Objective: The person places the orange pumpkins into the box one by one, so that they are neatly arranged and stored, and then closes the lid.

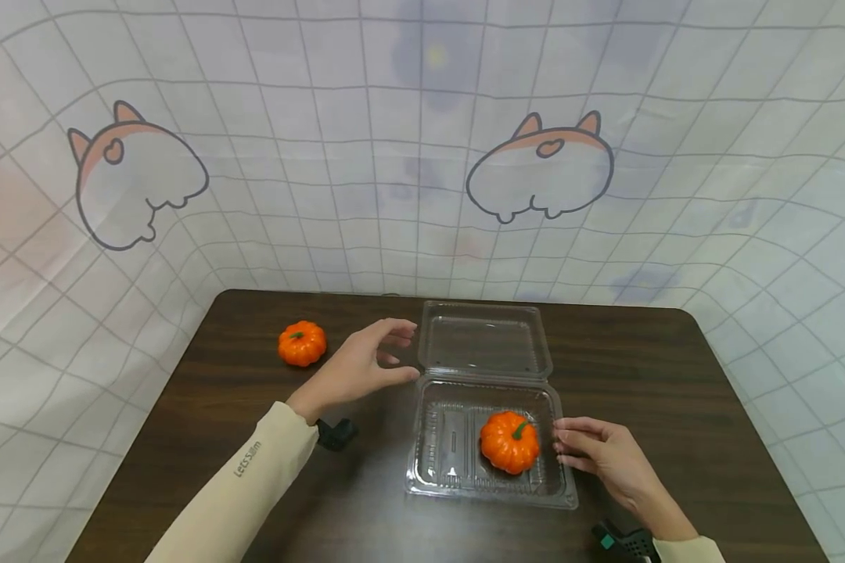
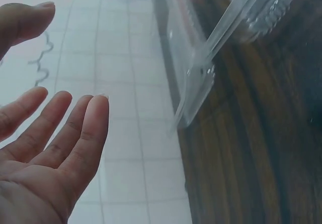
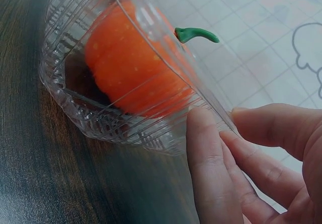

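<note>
A clear plastic clamshell container lies unfolded on the table, its lid flat behind the base. Inside the base, toward the right, sits a small orange pumpkin with a green stem. My right hand pinches the base's right rim between thumb and fingers, as the right wrist view shows beside the pumpkin. My left hand is held near the left edge of the lid, fingers and thumb apart with nothing between them. The left wrist view shows that hand apart from the container.
Another orange pumpkin stands at the back left of the dark wooden table, behind my left wrist. White cloth with grid lines and cartoon animals hangs around the table's back and sides.
</note>
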`<action>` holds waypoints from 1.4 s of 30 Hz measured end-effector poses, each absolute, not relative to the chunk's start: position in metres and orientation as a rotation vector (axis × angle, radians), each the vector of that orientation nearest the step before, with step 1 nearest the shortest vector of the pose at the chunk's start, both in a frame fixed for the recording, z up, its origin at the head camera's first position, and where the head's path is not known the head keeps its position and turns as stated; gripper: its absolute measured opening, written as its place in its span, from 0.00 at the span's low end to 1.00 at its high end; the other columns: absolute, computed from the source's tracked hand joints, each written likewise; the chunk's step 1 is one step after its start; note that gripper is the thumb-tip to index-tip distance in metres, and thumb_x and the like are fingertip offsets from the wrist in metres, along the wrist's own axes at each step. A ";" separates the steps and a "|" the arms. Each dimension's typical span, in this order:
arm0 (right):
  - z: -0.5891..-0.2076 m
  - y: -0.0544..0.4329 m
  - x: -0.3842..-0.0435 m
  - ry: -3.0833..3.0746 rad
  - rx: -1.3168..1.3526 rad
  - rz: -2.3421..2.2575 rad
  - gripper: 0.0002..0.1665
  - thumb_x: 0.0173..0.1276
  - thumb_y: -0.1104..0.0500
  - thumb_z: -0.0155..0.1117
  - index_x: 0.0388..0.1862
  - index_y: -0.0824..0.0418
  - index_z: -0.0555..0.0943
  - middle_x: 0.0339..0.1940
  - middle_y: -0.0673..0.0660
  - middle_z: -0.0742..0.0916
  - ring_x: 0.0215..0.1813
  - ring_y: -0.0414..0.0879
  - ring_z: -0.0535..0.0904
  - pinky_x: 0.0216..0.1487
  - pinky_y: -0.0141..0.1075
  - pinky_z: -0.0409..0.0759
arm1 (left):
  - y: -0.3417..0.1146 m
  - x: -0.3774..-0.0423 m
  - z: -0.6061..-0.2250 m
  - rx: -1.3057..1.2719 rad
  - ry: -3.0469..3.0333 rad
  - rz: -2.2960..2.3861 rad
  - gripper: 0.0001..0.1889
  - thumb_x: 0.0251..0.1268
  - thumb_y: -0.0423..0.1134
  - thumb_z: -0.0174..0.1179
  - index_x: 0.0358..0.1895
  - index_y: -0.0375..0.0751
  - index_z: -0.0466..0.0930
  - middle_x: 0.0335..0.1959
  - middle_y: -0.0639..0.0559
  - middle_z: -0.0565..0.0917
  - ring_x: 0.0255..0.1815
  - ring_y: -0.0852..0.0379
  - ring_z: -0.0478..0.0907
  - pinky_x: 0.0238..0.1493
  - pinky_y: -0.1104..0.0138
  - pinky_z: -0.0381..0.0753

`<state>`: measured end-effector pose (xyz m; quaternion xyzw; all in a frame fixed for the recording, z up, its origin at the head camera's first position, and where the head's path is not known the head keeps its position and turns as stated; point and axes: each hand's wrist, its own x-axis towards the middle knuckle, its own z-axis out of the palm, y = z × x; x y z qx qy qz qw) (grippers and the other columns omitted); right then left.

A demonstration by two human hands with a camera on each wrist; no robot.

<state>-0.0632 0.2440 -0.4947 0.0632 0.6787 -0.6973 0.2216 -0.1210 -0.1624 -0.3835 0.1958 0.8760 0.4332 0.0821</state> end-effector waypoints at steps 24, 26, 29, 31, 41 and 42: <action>-0.488 0.249 -0.062 1.853 0.169 -1.965 0.21 0.76 0.60 0.65 0.62 0.71 0.80 0.45 0.47 0.92 0.46 0.41 0.89 0.51 0.35 0.90 | -0.247 -0.133 -0.393 0.304 2.815 1.372 0.35 0.65 0.52 0.72 0.72 0.50 0.70 0.66 0.48 0.80 0.67 0.46 0.79 0.62 0.53 0.84; -0.488 0.248 -0.062 1.861 0.177 -1.966 0.21 0.75 0.61 0.65 0.62 0.72 0.80 0.45 0.48 0.92 0.46 0.41 0.90 0.50 0.35 0.90 | -0.254 -0.134 -0.394 0.281 2.832 1.347 0.36 0.65 0.54 0.71 0.73 0.50 0.69 0.66 0.48 0.79 0.68 0.45 0.78 0.63 0.50 0.83; -0.489 0.248 -0.063 1.861 0.172 -1.969 0.21 0.76 0.61 0.65 0.62 0.72 0.80 0.45 0.48 0.92 0.46 0.41 0.89 0.50 0.35 0.90 | -0.263 -0.135 -0.396 0.254 2.839 1.344 0.36 0.65 0.54 0.71 0.73 0.50 0.69 0.67 0.48 0.79 0.69 0.45 0.77 0.65 0.48 0.82; -0.490 0.247 -0.062 1.853 0.167 -1.975 0.21 0.76 0.61 0.65 0.61 0.72 0.80 0.45 0.48 0.92 0.46 0.41 0.89 0.50 0.35 0.90 | -0.269 -0.135 -0.398 0.237 2.846 1.343 0.36 0.65 0.54 0.71 0.73 0.49 0.69 0.67 0.47 0.79 0.70 0.46 0.76 0.68 0.48 0.81; -0.494 0.244 -0.062 1.863 0.181 -1.951 0.23 0.75 0.60 0.66 0.63 0.73 0.79 0.46 0.49 0.91 0.47 0.41 0.89 0.52 0.36 0.90 | -0.294 -0.134 -0.406 0.158 2.861 1.323 0.36 0.68 0.47 0.70 0.75 0.44 0.67 0.69 0.41 0.77 0.70 0.42 0.76 0.64 0.52 0.83; -0.495 0.243 -0.063 1.869 0.194 -1.948 0.24 0.75 0.60 0.66 0.63 0.73 0.79 0.46 0.49 0.91 0.47 0.42 0.89 0.51 0.37 0.90 | -0.296 -0.134 -0.407 0.152 2.867 1.314 0.36 0.68 0.47 0.70 0.75 0.44 0.67 0.70 0.40 0.77 0.70 0.42 0.76 0.63 0.51 0.83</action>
